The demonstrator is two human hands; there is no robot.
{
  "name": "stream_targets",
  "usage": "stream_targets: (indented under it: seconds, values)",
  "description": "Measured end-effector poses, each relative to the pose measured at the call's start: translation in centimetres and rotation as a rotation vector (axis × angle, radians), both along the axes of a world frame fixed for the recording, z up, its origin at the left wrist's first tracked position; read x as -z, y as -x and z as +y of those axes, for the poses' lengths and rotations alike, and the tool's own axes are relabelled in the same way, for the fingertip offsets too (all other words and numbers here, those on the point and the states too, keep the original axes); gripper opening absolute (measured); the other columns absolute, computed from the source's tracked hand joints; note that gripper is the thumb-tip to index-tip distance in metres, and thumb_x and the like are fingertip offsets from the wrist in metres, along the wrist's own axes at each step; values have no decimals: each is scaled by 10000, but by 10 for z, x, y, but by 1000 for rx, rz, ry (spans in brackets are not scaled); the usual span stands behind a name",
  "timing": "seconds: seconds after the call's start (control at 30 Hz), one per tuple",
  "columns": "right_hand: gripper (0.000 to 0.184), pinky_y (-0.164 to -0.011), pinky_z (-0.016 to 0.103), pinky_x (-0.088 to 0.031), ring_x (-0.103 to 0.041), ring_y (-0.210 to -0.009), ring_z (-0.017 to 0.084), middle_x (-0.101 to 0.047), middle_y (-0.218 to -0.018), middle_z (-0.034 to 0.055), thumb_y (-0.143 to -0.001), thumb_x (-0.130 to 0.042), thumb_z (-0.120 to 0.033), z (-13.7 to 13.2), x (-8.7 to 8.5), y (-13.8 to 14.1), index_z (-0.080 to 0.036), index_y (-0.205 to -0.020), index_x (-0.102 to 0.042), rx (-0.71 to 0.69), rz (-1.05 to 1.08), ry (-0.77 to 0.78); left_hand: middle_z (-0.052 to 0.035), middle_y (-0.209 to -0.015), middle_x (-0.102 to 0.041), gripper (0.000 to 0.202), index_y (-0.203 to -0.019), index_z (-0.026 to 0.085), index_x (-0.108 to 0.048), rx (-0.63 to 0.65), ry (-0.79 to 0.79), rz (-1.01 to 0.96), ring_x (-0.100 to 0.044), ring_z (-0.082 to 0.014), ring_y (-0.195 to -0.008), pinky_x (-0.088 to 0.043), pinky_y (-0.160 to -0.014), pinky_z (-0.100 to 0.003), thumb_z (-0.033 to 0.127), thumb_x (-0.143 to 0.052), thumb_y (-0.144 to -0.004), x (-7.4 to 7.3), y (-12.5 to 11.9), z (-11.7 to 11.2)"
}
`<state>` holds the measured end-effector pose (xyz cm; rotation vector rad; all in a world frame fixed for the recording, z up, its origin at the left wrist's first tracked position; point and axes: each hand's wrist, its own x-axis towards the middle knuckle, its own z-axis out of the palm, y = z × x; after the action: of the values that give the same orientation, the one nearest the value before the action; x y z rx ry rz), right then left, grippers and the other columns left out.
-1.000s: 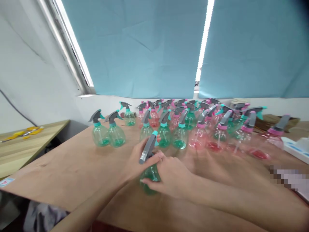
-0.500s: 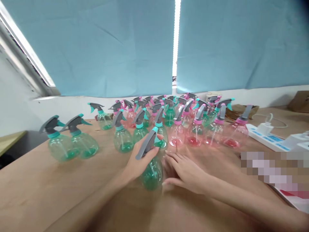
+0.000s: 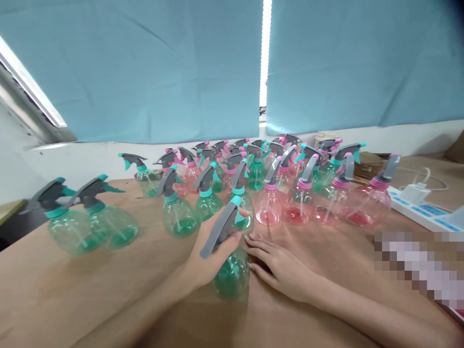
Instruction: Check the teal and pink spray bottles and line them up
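My left hand [image 3: 209,249] is closed around the neck of a green spray bottle [image 3: 232,278], just under its grey trigger head with a turquoise nozzle. The bottle stands upright on the wooden table. To its right, my right hand [image 3: 284,266] rests low by the tabletop, fingers stretched toward the bottle's side. Its fingertips are at the bottle's edge; I cannot tell whether they touch it. Just beyond the hands stand a green spray bottle [image 3: 180,215] and a pink spray bottle [image 3: 268,208], with several more of both colours in rows.
Two green spray bottles [image 3: 116,227] stand apart at the left. A white power strip [image 3: 416,205] with plugs and a cable lies at the right, near a blurred-out patch [image 3: 416,266]. Blue curtains [image 3: 163,72] hang behind the table [image 3: 108,290].
The view has moved slightly closer to the bottles. My right hand's thumb has drawn in toward its fingers. My left hand keeps its hold on the green spray bottle.
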<state>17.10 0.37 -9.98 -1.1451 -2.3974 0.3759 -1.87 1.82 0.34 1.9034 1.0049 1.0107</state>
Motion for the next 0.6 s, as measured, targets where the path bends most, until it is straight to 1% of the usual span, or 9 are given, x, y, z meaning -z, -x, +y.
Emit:
stream_targets:
  seconds: [0.07,0.17,0.27,0.37,0.47,0.6]
  values:
    - [408,-1084,441,-374,-426,-1312,247,-510,-1390,95,-952,-438,-331,0,-1,0,-155,-1305,-539,6,-5,4,-24,-915,-664,271,-1063,258,-603,12,6,10,-629,-189,-759,-515,-712,-311,202,-557,-802,3,2,1]
    - [410,-1083,437,-377,-430,-1309,243,-508,-1392,88,-955,-432,-333,0,0,-1,-154,-1308,-538,5,-20,4,-9,-798,-623,296,-1119,261,-579,32,26,36,-591,-174,-678,-495,-662,-302,234,-527,-829,5,5,2]
    - [407,-1080,444,-381,-433,-1307,244,-517,-1385,81,-956,-430,-336,1,3,-2,-165,-1309,-538,-3,-15,-5,26,-697,-561,328,-1150,272,-561,54,41,34,-531,-147,-584,-477,-638,-291,225,-510,-830,6,5,2]
    - [406,-1079,450,-383,-438,-1304,244,-522,-1382,77,-954,-435,-343,1,5,-2,-181,-1313,-536,-4,5,-15,49,-631,-512,302,-1092,273,-590,57,36,18,-498,-135,-532,-466,-627,-286,211,-518,-806,4,4,2]
    - [403,-1079,446,-382,-443,-1299,241,-528,-1376,77,-955,-438,-349,1,5,-2,-191,-1311,-538,-1,6,-14,45,-610,-502,257,-1006,253,-619,45,11,33,-508,-144,-534,-456,-596,-285,210,-536,-766,1,3,1]
    - [375,-1074,444,-389,-442,-1301,239,-540,-1365,76,-953,-444,-326,1,4,-3,-196,-1286,-557,-17,7,-17,51,-578,-471,206,-939,242,-607,42,19,29,-486,-138,-504,-438,-552,-278,206,-530,-751,0,2,1]
